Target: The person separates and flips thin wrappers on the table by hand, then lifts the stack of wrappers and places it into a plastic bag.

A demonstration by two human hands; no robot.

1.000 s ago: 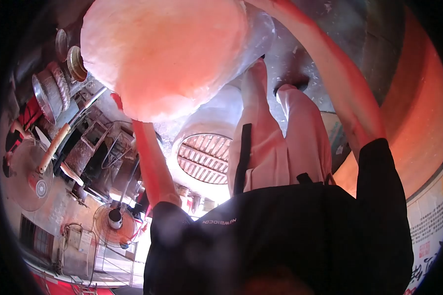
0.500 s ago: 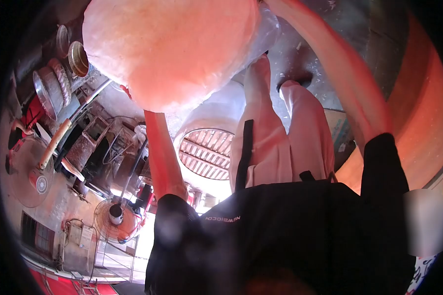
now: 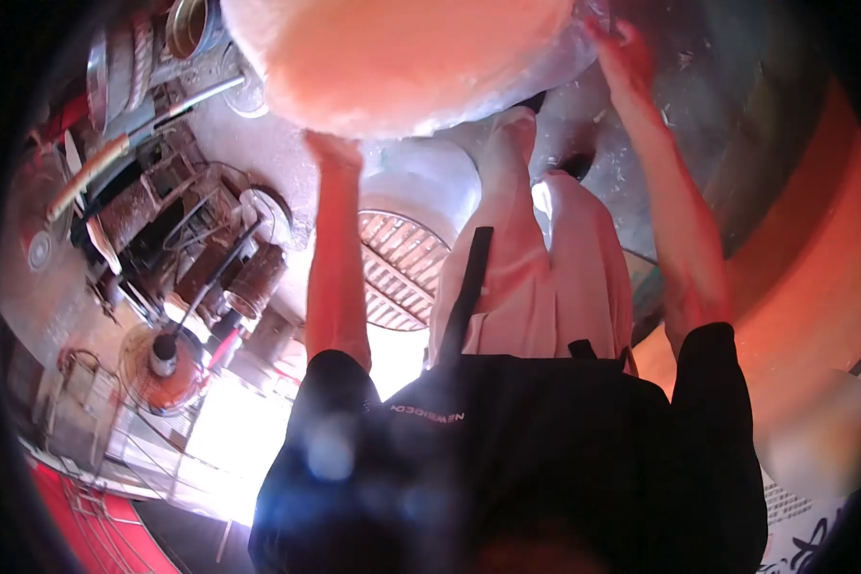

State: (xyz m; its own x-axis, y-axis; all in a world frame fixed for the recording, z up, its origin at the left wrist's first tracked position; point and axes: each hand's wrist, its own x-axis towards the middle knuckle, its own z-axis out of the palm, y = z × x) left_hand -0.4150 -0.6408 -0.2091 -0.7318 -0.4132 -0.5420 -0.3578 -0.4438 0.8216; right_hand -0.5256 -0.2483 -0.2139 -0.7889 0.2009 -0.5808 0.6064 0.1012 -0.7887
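Observation:
A large, rounded, pale pinkish bundle (image 3: pixel 411 62) fills the top middle of the view, cut off by the upper edge. Its rim looks like clear, wrinkled plastic; the contents cannot be made out. My left hand (image 3: pixel 335 148) is at the bundle's lower left edge, gripping it, with the fingers mostly hidden behind it. At the right edge, my right hand (image 3: pixel 627 62) has curled fingers against the plastic. Below the bundle, between my left arm and my legs, is a round pale vessel (image 3: pixel 421 182) with a slatted wooden grate (image 3: pixel 402 273).
Metal pans (image 3: pixel 191 27) stand at the upper left, near a long wooden-handled tool (image 3: pixel 91 177). Dark metal equipment (image 3: pixel 177 230) and a fan (image 3: pixel 163 368) lie farther down the left. A large curved orange-lit surface (image 3: pixel 804 277) borders the right side.
The bundle has shifted up and right in view, along with my left hand. My right hand has come into fuller view at its edge. The surroundings at left have turned with the camera.

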